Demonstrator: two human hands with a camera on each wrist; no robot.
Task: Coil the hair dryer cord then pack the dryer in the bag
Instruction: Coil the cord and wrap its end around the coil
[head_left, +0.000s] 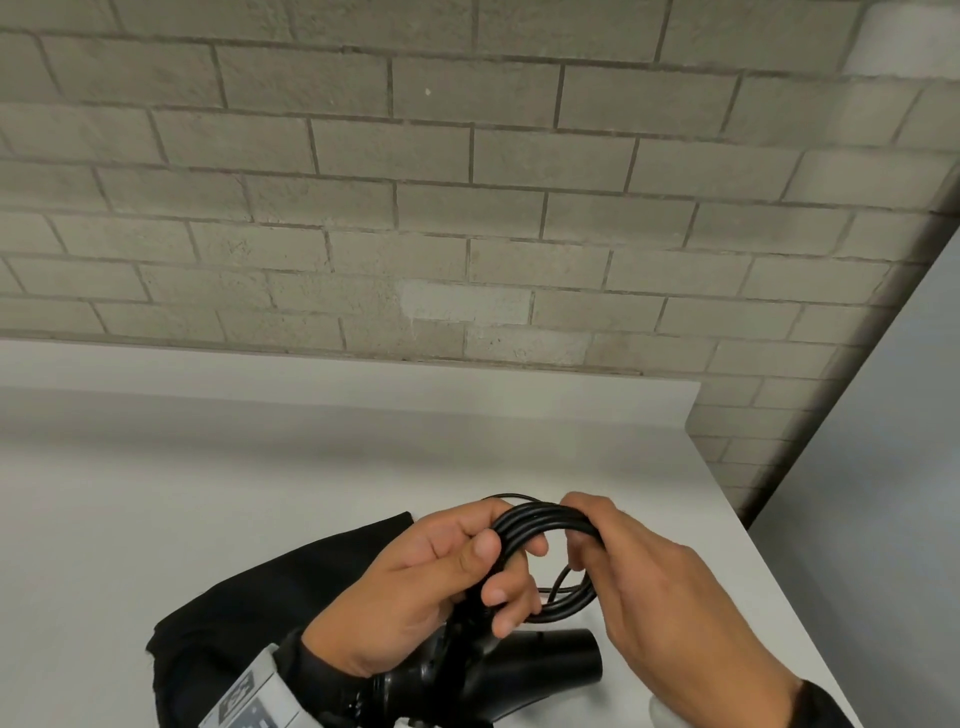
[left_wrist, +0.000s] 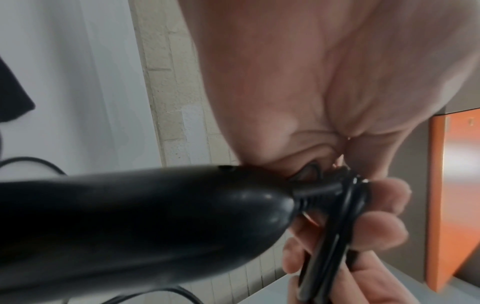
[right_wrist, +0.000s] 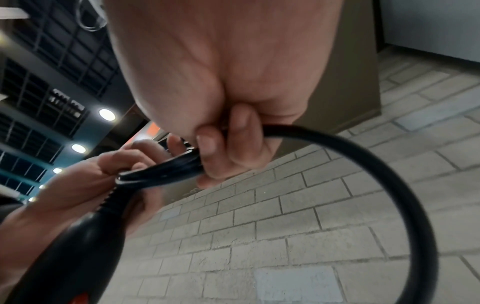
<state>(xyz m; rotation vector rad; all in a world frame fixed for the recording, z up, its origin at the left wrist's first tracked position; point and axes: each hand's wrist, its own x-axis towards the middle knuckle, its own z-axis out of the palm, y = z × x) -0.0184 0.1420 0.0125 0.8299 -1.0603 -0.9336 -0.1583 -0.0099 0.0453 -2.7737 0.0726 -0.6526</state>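
Observation:
A black hair dryer (head_left: 524, 670) hangs just above the white table, nozzle pointing right, its handle up under my left hand (head_left: 441, 577). The black cord (head_left: 545, 519) is wound in several loops. My left hand grips the loops where they meet the handle end (left_wrist: 306, 193). My right hand (head_left: 623, 561) curls its fingers round the right side of the coil (right_wrist: 389, 164). A black cloth bag (head_left: 244, 603) lies flat on the table to the left, partly under my left arm.
The white table (head_left: 260, 457) ends at a right edge (head_left: 737, 519) close to my right hand. A grey brick wall (head_left: 467, 208) stands behind it. An orange cabinet (left_wrist: 457, 185) shows in the left wrist view.

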